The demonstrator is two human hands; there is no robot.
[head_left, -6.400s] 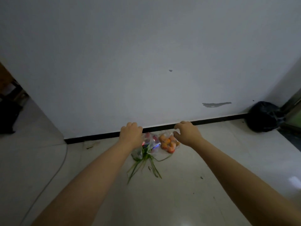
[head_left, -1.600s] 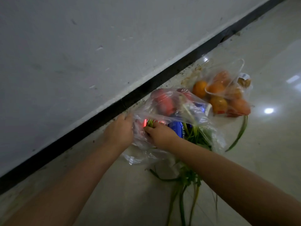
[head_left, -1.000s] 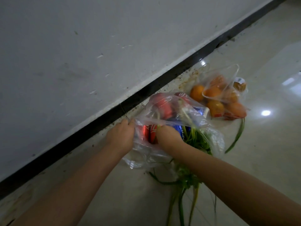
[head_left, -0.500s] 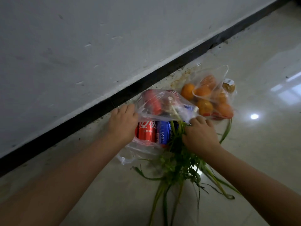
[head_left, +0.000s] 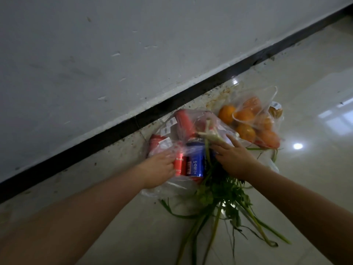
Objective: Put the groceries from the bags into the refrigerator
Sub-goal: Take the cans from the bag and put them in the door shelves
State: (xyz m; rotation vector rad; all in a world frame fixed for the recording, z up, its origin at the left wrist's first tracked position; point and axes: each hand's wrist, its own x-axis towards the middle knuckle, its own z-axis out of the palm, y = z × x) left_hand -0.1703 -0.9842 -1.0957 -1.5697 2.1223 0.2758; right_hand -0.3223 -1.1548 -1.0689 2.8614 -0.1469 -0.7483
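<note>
White wall [head_left: 95, 54], black skirting [head_left: 191, 96], glossy floor [head_left: 315, 83].

The blue can [head_left: 196, 163] bears a recycling symbol beside white lettering too small to read. White stickers [head_left: 165, 143] on the bag [head_left: 172, 131] stay illegible.

One head-worn camera looks steeply down and forward from close above the floor [head_left: 286, 188], tilted so the wall [head_left: 95, 54] and its dark skirting [head_left: 172, 104] run diagonally. Both forearms reach in from the bottom edge toward the bags [head_left: 172, 134] at centre.
</note>
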